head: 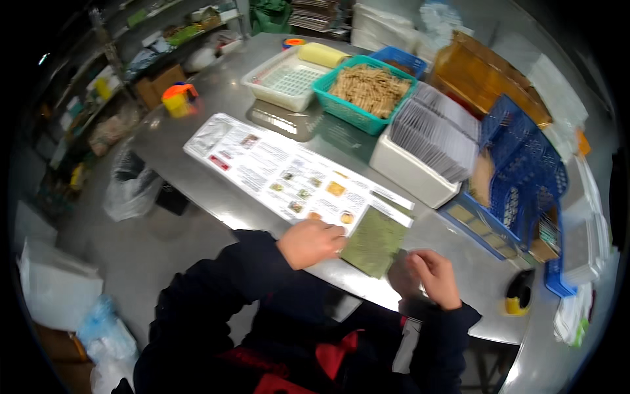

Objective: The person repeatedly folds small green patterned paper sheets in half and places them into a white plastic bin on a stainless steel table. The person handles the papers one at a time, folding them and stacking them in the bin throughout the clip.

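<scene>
Long printed sheets (pixel 275 170) with small food pictures lie slantwise on the stainless-steel table (pixel 339 143). A flat green sheet (pixel 376 240) lies at their near right end, partly beneath a printed strip. My left hand (pixel 315 242) has curled fingers at the edge where the printed sheets meet the green one; whether it pinches either is not clear. To the right of the green sheet is my right hand (pixel 435 277), just off its corner, with thumb and forefinger close together. Whether anything thin is between them cannot be seen.
Behind the sheets stand a white basket (pixel 275 96), a teal basket (pixel 344 111) of tan sticks and a white box (pixel 413 170) packed with upright sheets. Blue crates (pixel 485 226) are at the right. A tape dispenser (pixel 518 295) sits near the right edge, an orange-yellow container (pixel 179 101) far left.
</scene>
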